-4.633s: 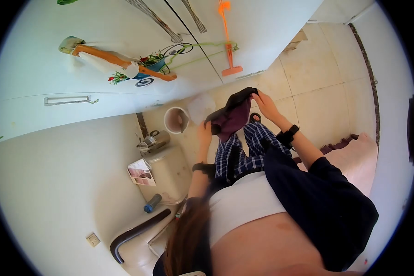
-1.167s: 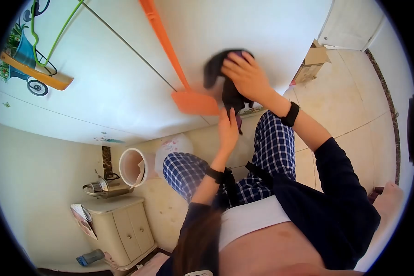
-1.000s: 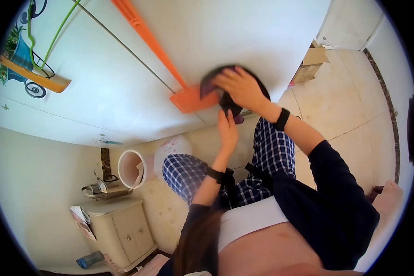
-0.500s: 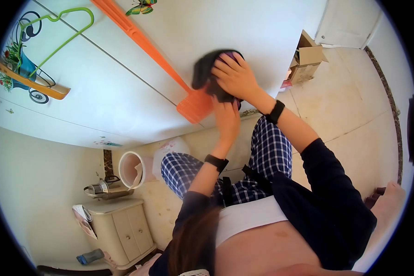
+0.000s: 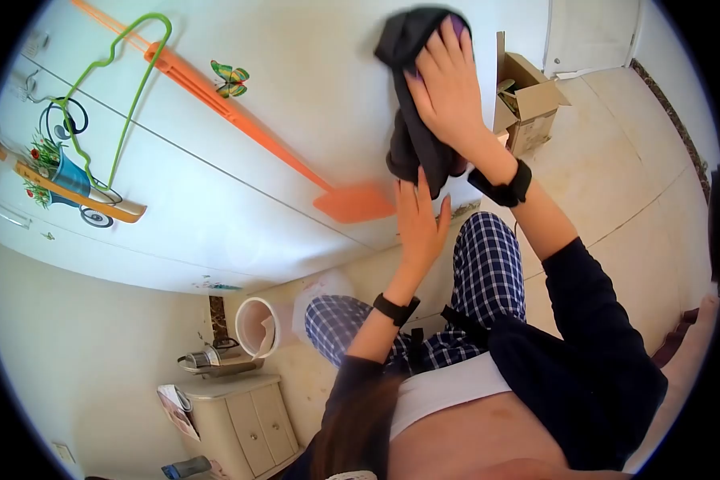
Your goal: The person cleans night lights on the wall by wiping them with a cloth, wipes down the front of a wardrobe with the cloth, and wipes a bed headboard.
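A dark grey cloth item (image 5: 414, 132), perhaps a garment, lies stretched lengthwise on the white panelled surface (image 5: 312, 88); its exact kind cannot be told. My right hand (image 5: 450, 84) rests over its far part, fingers extended along the fabric, with a bit of purple showing by the fingertips. At the near end, my left hand (image 5: 420, 220) touches the lower edge with fingers stretched and thumb apart. Just left of the cloth is an orange fly swatter (image 5: 352, 204), its long handle running to the upper left.
A green hanger (image 5: 128, 104) and a wooden hanger (image 5: 80, 188) are at the left, near a flowerpot decoration (image 5: 68, 172). An open cardboard box (image 5: 532, 108) stands on the floor at right. Below are a white bin (image 5: 258, 328) and a small cabinet (image 5: 244, 420).
The bunched cloth has been drawn out longer, away from me. My right hand has moved up with its far part; my left hand stays near the lower end. The view has shifted.
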A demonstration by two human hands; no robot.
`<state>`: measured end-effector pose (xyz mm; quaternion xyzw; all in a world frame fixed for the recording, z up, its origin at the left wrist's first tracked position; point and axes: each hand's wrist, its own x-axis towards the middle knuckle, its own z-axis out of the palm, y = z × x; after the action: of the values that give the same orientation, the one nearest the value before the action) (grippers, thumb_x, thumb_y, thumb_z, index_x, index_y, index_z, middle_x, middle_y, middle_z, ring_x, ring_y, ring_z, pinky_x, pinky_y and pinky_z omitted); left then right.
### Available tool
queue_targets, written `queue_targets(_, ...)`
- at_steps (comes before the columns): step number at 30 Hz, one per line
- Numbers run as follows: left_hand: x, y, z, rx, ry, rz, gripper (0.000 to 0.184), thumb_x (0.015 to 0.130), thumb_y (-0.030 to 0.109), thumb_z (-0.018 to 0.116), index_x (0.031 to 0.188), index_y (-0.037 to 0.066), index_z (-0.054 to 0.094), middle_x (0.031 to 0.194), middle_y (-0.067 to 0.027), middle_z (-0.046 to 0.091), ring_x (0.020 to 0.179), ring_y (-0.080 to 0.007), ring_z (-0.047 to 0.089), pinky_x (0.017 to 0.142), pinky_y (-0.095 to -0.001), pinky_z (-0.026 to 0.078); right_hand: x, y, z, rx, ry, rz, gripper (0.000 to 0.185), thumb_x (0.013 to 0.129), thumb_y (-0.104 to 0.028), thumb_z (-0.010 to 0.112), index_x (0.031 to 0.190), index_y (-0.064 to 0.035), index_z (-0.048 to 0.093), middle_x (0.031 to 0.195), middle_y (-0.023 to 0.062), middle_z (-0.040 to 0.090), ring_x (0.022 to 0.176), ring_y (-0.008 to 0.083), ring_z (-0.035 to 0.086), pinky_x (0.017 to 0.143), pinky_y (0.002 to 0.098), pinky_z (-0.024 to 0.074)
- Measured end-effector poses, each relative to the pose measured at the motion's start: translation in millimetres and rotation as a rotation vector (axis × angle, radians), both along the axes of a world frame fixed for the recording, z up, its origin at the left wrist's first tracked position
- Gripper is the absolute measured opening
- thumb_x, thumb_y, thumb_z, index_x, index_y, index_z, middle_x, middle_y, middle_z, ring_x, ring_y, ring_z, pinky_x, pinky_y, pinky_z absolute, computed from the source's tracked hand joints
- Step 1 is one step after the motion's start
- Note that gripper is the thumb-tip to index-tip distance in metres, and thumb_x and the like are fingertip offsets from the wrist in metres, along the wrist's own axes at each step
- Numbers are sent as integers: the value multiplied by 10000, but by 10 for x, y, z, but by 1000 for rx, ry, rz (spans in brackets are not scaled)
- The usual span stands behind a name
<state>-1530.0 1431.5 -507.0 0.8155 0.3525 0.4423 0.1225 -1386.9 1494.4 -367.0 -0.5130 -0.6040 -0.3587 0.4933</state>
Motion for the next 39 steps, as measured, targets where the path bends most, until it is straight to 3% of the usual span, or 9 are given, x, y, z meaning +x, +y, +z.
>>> queue_targets(3,72,172,-21,-64,35,11,475,822,138,589,1206,-81,414,1291,-309,357,1180,-496,344,979,-529,308,-219,59,6,-93,-46,23,372,730,-187,591,1095,-122,555,1154,56,523,1145,295,432,985,471,296)
queue_targets(7,-174,90,-653,-153,275,-65,458,816,129,587,1185,-88,425,1291,-321,351,1188,-502,333,1008,-534,278,-372,9,-1118,-433,-401,327,326,772,-151,529,1094,-123,568,1107,9,561,1126,171,474,995,363,345)
queue_targets(11,-286,54,-1036,-110,290,-11,463,806,115,593,1180,-98,421,1287,-330,347,1183,-504,335,1017,-538,265,-213,0,-1600,-347,-455,454,292,760,-122,524,1043,-96,592,1147,9,558,1167,177,467,1033,365,323)
queue_targets(17,-18,186,-146,-81,-22,-4,458,806,94,594,1177,-106,414,1279,-340,332,1167,-508,338,1005,-542,265,-227,-85,-101,-181,-212,110,322,735,-138,540,1050,-99,599,1155,13,563,1180,187,460,1022,415,324)
queue_targets(23,-74,182,-253,-2,-6,-24,440,795,85,606,1160,-87,432,1268,-329,351,1142,-504,350,978,-509,297,-109,-217,-1069,-317,-314,132,240,726,-137,538,940,-71,625,1092,54,584,1174,224,467,1027,413,333)
queue_targets(29,-31,193,-141,-132,-59,-49,447,788,102,613,1140,-110,435,1275,-322,356,1128,-492,374,972,-507,306,-471,-162,-366,-216,-179,240,347,680,-70,576,1026,-43,582,1133,70,552,1164,240,470,1016,415,342)
queue_targets(31,-87,188,26,-283,-35,-107,453,790,103,609,1142,-119,430,1274,-320,360,1129,-481,380,974,-505,306,-413,-148,-555,-284,-146,230,316,687,-69,567,1001,-38,583,1126,83,551,1175,249,462,1020,417,337)
queue_targets(34,-139,151,-193,-14,10,26,466,792,112,609,1149,-124,424,1252,-317,376,1136,-470,379,967,-496,310,-260,-248,-948,-295,-137,121,280,695,-73,563,971,-33,578,1119,94,550,1183,264,454,1025,426,332)
queue_targets(39,-147,211,-127,-174,-135,-2,492,788,131,615,1159,-127,419,1263,-319,361,1158,-479,360,990,-525,284,-515,-212,-491,-279,-56,213,221,727,-70,549,943,-27,571,1108,105,549,1175,284,459,1016,442,343)
